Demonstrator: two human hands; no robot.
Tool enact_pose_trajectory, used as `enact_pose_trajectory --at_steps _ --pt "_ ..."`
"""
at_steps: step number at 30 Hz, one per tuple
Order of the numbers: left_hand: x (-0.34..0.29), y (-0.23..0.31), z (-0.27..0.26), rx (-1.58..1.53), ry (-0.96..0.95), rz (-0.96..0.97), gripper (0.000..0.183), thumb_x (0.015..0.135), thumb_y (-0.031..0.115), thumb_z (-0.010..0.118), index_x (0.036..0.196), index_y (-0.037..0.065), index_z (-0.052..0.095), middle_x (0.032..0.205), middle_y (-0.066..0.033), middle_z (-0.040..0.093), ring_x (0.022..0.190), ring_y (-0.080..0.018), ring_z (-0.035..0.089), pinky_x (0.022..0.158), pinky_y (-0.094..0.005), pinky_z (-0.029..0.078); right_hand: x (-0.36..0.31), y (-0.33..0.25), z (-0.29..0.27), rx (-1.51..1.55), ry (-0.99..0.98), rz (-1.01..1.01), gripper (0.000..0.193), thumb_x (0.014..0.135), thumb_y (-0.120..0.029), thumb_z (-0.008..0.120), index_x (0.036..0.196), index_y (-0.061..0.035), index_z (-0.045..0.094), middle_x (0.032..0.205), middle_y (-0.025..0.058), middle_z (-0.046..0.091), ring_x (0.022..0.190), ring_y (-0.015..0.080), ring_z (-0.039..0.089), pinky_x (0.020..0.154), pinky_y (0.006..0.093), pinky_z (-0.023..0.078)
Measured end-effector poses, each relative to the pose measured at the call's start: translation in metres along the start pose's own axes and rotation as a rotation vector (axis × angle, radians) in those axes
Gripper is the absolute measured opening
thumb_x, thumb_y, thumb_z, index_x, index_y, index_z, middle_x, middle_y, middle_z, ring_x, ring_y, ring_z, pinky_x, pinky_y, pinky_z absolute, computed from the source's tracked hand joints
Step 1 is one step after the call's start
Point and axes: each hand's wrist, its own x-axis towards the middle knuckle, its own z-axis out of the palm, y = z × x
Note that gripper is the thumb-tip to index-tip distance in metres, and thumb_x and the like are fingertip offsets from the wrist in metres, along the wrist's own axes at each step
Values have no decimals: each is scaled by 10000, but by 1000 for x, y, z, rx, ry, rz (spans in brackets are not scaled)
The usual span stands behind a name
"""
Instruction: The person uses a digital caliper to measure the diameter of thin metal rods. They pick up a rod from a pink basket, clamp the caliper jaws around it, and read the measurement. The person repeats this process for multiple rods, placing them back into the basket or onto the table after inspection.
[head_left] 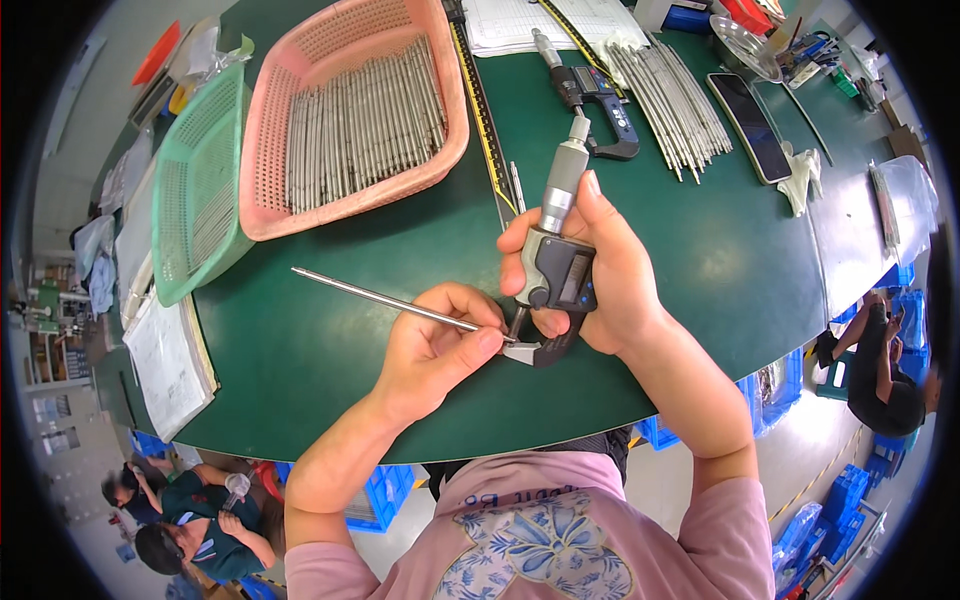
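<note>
My left hand point(437, 350) is closed on a thin metal rod point(370, 294), pinching it near its right end between thumb and fingers. The rod's other end sticks out to the upper left. My right hand point(622, 275) wraps round a digital micrometer point(556, 262), with its grey thimble pointing up and its curved frame low beside my left fingertips. The right end of the rod lies at the micrometer's measuring gap; whether the faces touch it I cannot tell.
A pink basket point(262, 170) full of metal rods stands at the upper left beside a green basket point(170, 220). Another micrometer point(612, 120), a row of rods point(680, 110) and a phone point(750, 128) lie at the back right. Papers point(170, 370) lie at left; people are beyond the green table point(330, 420).
</note>
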Motion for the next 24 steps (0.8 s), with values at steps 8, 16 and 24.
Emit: enact_pose_trajectory --at_steps 8,16,24 --pt "0 4 1 12 1 24 103 811 36 571 861 27 481 842 -57 539 755 -111 524 666 -246 430 2 0 -3 94 -12 67 609 860 -517 261 859 22 547 643 113 575 376 150 450 367 238 370" --pt "0 4 2 9 -11 15 105 807 34 575 860 28 484 840 -58 539 754 -110 527 666 -245 433 0 1 -2 0 12 40 604 813 -567 369 811 8 553 635 108 574 373 142 449 366 230 366" --pt "1 4 3 10 41 -20 124 803 60 595 859 28 488 822 -56 546 745 -107 530 658 -239 431 0 0 -2 -15 3 28 609 807 -580 376 813 3 554 630 103 568 385 137 456 369 230 366"
